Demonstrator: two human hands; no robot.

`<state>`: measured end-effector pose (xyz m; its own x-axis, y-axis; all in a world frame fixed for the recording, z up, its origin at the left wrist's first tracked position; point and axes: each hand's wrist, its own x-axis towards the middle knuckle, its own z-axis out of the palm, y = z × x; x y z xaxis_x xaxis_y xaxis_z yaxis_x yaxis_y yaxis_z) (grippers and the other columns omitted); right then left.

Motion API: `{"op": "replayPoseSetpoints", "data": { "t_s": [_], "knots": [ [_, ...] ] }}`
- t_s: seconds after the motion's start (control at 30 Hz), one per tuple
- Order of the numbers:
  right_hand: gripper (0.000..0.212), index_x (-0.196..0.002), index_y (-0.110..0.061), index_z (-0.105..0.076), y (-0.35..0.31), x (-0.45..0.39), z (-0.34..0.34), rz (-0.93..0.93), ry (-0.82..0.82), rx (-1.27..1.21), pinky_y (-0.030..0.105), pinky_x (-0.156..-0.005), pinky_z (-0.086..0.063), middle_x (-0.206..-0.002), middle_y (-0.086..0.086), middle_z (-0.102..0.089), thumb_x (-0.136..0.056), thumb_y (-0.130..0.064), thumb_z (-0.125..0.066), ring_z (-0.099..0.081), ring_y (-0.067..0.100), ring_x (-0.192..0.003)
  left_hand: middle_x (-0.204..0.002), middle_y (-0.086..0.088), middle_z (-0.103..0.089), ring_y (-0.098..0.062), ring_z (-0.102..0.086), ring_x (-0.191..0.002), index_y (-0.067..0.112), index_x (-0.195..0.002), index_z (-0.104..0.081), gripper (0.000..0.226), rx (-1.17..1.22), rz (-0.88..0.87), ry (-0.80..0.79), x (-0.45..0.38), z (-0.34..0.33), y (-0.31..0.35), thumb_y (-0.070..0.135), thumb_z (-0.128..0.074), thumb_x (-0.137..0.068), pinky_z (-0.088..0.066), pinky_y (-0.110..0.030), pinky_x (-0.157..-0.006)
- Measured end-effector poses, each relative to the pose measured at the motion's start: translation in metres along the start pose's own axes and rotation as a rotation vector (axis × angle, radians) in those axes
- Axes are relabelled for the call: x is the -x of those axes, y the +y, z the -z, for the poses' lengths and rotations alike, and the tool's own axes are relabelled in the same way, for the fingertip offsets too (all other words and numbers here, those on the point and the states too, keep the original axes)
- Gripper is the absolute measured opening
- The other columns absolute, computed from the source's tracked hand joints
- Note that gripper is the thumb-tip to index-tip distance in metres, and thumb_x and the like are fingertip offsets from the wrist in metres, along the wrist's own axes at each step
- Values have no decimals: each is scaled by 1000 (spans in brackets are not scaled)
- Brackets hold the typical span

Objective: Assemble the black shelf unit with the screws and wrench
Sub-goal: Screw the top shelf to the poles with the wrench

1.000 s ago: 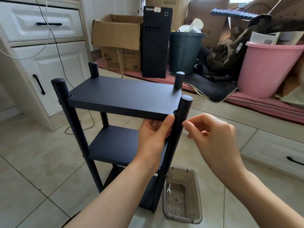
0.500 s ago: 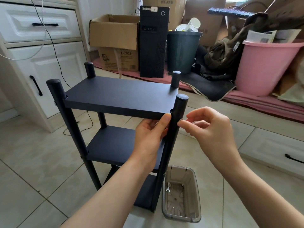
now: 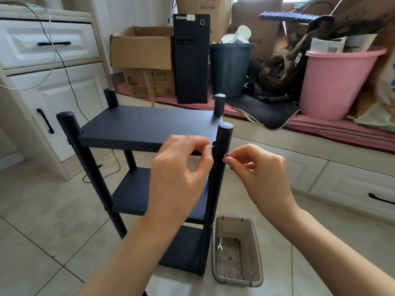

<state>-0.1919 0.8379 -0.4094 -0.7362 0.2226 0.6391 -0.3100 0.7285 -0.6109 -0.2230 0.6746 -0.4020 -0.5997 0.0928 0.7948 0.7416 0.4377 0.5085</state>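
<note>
The black shelf unit [image 3: 145, 124] stands upright on the tiled floor, with three boards between four round posts. My right hand [image 3: 263, 174] pinches a small silver screw [image 3: 226, 155] against the right side of the front right post [image 3: 222, 142], just below the top board. My left hand [image 3: 179, 171] is motion-blurred at the top board's front edge beside that post, fingers arched; its grip is unclear. A small silver wrench [image 3: 220, 245] lies in the clear plastic tray [image 3: 257, 251] on the floor by the post's foot.
A white cabinet [image 3: 53, 82] with a trailing black cable stands at the left. Behind the shelf are cardboard boxes [image 3: 141, 50], a black computer tower [image 3: 191, 60], a dark bin [image 3: 229, 69] and a pink bucket [image 3: 333, 82]. White drawer fronts [image 3: 352, 189] lie at the right.
My left hand has left the underside of the top board and risen to its front edge, now blurred. My right hand stays at the post with the screw.
</note>
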Motion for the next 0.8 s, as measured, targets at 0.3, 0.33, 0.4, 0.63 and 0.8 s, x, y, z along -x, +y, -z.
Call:
{"op": "replayPoseSetpoints", "data": {
  "t_s": [0.3,0.33,0.4,0.63,0.8],
  "knots": [
    [7,-85,-13,-70,6,1,-1,78,3,-13,10,-67,-48,-77,-8,-68,-86,-8,-75,-63,9,-78,-133,2,-66,-19,-50,-138,16,-128,-67,49,-291,-65,-354,-15,-14,-12,49,-61,-92,-12,-46,-125],
    [9,-87,-14,-70,8,1,0,77,-24,-12,8,-68,-47,-80,-9,-68,-86,-6,-74,-63,8,-80,-131,3,-67,-19,-52,-136,17,-126,-69,49,-297,-63,-344,-14,-15,-12,49,-60,-91,-14,-46,-125],
    [12,-91,-16,-71,12,0,4,61,-94,-22,7,-70,-46,-84,-11,-70,-88,-4,-72,-64,6,-83,-129,3,-68,-18,-56,-131,18,-124,-70,48,-302,-56,-325,-15,-16,-10,50,-61,-89,-16,-44,-124],
    [8,-93,-18,-74,56,-4,10,-152,-242,-41,13,-75,-53,-86,-14,-70,-86,-13,-75,-66,0,-85,-123,8,-69,-19,-57,-113,21,-112,-72,47,-387,-123,-321,-26,-23,-9,53,-49,-86,-39,-43,-101],
    [9,-89,-23,-70,121,30,-12,-406,-441,19,27,-81,-57,-88,-8,-72,-86,-16,-75,-67,6,-83,-112,5,-73,-22,-62,-113,16,-105,-75,36,-392,-165,-108,-9,-40,-15,42,-55,-89,-34,-37,-96]
  ]
}}
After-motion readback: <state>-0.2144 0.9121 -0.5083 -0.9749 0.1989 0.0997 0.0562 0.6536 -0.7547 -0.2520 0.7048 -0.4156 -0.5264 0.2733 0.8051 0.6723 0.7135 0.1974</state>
